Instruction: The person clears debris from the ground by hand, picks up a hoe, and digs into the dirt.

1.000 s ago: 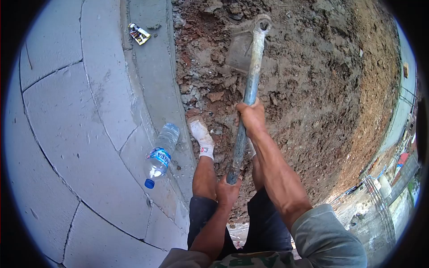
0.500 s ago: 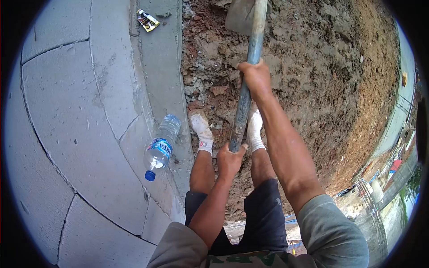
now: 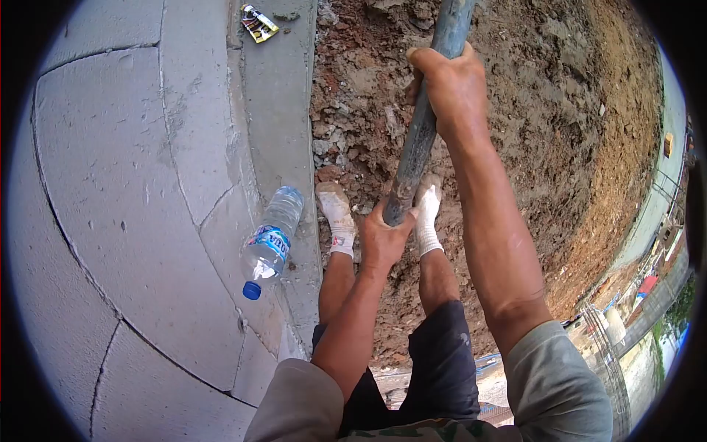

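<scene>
The thick grey handle of a hoe [image 3: 418,136] slants up and to the right over the soil; its blade is outside the view now. Near the lower end, my left hand [image 3: 387,239] is wrapped round the handle. Farther up, my right hand [image 3: 453,88] grips it, closed, with the thumb on the left side. Below the handle are my two feet in muddy white socks [image 3: 337,217], standing on the dirt.
Reddish-brown lumpy soil [image 3: 545,169] spreads ahead and to the right. Along the left runs a concrete ledge [image 3: 276,110] beside grey paving slabs [image 3: 110,169]. A clear plastic water bottle [image 3: 272,239] with a blue cap lies there, and a crumpled wrapper [image 3: 258,23] is farther up.
Both hands have risen toward the camera with the hoe, the right hand moving up and rightward. The hoe's blade, visible at the top before, has left the view.
</scene>
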`<state>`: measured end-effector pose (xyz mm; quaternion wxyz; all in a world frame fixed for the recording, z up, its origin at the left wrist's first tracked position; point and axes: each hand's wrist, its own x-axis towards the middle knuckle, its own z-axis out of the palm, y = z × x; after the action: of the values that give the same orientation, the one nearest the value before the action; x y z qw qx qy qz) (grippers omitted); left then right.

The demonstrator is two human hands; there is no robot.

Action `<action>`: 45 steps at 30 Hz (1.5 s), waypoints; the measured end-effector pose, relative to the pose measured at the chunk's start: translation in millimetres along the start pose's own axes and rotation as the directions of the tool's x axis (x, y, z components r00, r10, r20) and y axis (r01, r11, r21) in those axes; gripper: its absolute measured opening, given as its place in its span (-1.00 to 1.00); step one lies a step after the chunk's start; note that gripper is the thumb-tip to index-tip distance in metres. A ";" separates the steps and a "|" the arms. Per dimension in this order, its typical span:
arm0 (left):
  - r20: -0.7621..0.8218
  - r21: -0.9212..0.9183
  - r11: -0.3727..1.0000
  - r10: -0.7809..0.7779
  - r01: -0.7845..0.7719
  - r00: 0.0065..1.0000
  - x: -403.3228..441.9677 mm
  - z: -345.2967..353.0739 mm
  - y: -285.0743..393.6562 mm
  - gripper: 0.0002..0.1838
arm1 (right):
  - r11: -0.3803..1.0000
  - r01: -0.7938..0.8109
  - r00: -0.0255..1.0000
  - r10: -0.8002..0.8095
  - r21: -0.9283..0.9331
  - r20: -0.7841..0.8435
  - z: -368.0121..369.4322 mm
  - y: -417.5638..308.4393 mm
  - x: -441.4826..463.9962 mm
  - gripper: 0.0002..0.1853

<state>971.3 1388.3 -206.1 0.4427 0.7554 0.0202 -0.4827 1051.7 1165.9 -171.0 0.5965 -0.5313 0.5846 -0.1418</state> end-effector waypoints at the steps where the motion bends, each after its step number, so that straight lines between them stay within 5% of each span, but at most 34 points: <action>1: -0.020 -0.004 1.000 0.007 -0.007 1.000 11.6 -7.2 -5.2 -0.71 | 1.000 0.013 1.000 -0.013 -0.008 0.010 12.0 4.3 10.9 -0.81; 3: -0.070 0.062 0.993 -0.099 0.104 0.993 0.9 -17.6 -28.0 -0.67 | 0.996 -0.088 0.996 0.088 -0.015 0.026 32.2 43.2 11.9 -0.85; 5: -0.140 0.232 0.917 -0.298 0.324 0.944 -69.6 -22.7 -49.3 -0.66 | 0.934 -0.245 0.955 0.279 -0.261 0.101 41.4 140.3 -22.6 -0.77; 8: -0.171 0.136 0.779 -0.590 0.612 0.789 -194.1 -16.7 -96.4 -0.74 | 0.826 -0.472 0.847 0.521 -0.307 0.101 7.2 187.2 -126.8 -0.62; 10: -0.101 0.094 0.754 -0.642 0.650 0.760 -228.9 -20.9 -87.3 -0.71 | 0.785 -0.507 0.813 0.573 -0.358 0.106 -11.7 175.5 -168.7 -0.60; 15: -0.043 0.008 0.952 -0.307 0.308 0.951 -119.1 -21.3 -87.9 -0.78 | 0.948 -0.263 0.959 0.278 -0.179 0.063 10.0 84.3 -93.8 -0.73; 18: -0.058 0.009 0.999 -0.046 0.046 0.997 -18.0 -40.2 -28.9 -0.81 | 0.990 -0.101 0.994 0.103 -0.102 0.020 44.6 33.6 -24.4 -0.77; 21: -0.076 0.011 0.991 -0.130 0.131 0.989 -8.5 -77.6 -24.8 -0.72 | 0.996 -0.061 0.997 0.063 -0.063 0.040 82.5 57.9 -3.1 -0.77; 23: -0.139 0.109 0.944 -0.297 0.312 0.945 -57.3 -93.4 -41.0 -0.69 | 0.943 -0.309 0.929 0.326 -0.121 0.174 98.1 101.4 -37.9 -0.75; 27: -0.228 0.139 0.860 -0.455 0.491 0.861 -138.1 -96.2 -87.8 -0.76 | 0.860 -0.445 0.846 0.495 -0.251 0.199 98.7 145.3 -100.8 -0.75; 30: -0.262 0.242 0.948 -0.143 0.208 0.954 -130.0 -77.5 -111.9 -0.77 | 0.843 -0.458 0.805 0.528 -0.283 0.270 87.0 151.6 -87.3 -0.74; 32: -0.285 0.238 0.946 -0.147 0.218 0.947 -147.4 -61.6 -114.7 -0.76 | 0.834 -0.475 0.768 0.548 -0.280 0.330 77.9 156.7 -89.8 -0.71; 33: -0.290 0.190 0.919 -0.283 0.345 0.914 -151.8 -53.3 -107.2 -0.75 | 0.836 -0.464 0.786 0.541 -0.292 0.301 72.3 156.2 -93.1 -0.72; 35: -0.283 0.098 0.811 -0.533 0.576 0.798 -166.5 -36.8 -94.7 -0.72 | 0.842 -0.442 0.818 0.520 -0.310 0.247 54.2 154.3 -119.4 -0.73; 37: -0.249 -0.035 0.829 -0.548 0.558 0.798 -202.9 -9.7 -123.7 -0.72 | 0.825 -0.484 0.786 0.556 -0.293 0.268 25.3 174.6 -144.2 -0.70; 39: -0.140 0.057 0.694 -0.706 0.717 0.694 -231.8 19.2 -110.6 -0.71 | 0.832 -0.307 0.846 0.462 -0.462 0.268 -12.1 193.6 -169.1 -0.66; 42: 0.030 0.118 0.660 -0.749 0.742 0.662 -277.0 66.1 -106.5 -0.70 | 0.782 -0.392 0.773 0.565 -0.485 0.287 -62.1 178.9 -188.9 -0.59; 45: -0.029 -0.013 0.707 -0.707 0.707 0.707 -279.9 88.7 -90.1 -0.66 | 0.796 -0.397 0.780 0.555 -0.456 0.289 -91.3 156.6 -179.3 -0.63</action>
<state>717.8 1493.1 -68.1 0.2242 0.6977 0.3149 -0.6032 854.0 1326.8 -175.6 0.6097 -0.4828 0.5795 0.2436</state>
